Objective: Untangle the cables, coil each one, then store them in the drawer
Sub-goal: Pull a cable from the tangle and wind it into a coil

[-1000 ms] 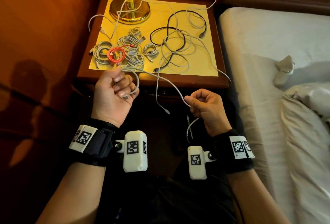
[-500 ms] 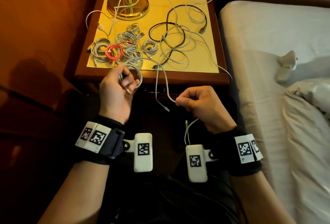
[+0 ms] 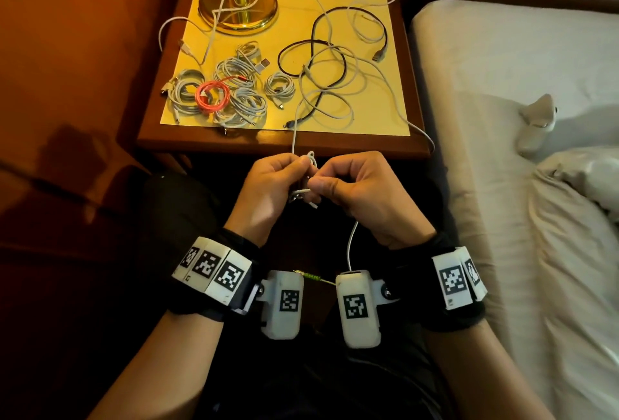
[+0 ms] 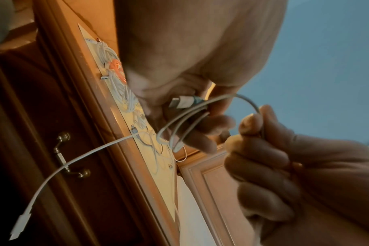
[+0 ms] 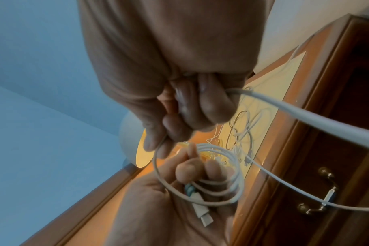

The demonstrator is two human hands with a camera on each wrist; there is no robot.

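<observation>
Fingers of the left hand are curled tight through a small coil of white cable, plug tucked against the palm. Right hand, just beside it and nearly touching, is closed too, thumb and forefinger pinching the same cable where the next loop bends. Only the wrist views show the loops and plug; the head view hides them between the knuckles. Beyond the fingertips the cable runs up onto the nightstand, among finished coils and loose cables. Below the fingers, the left wrist view catches the drawer, closed, with its handle.
</observation>
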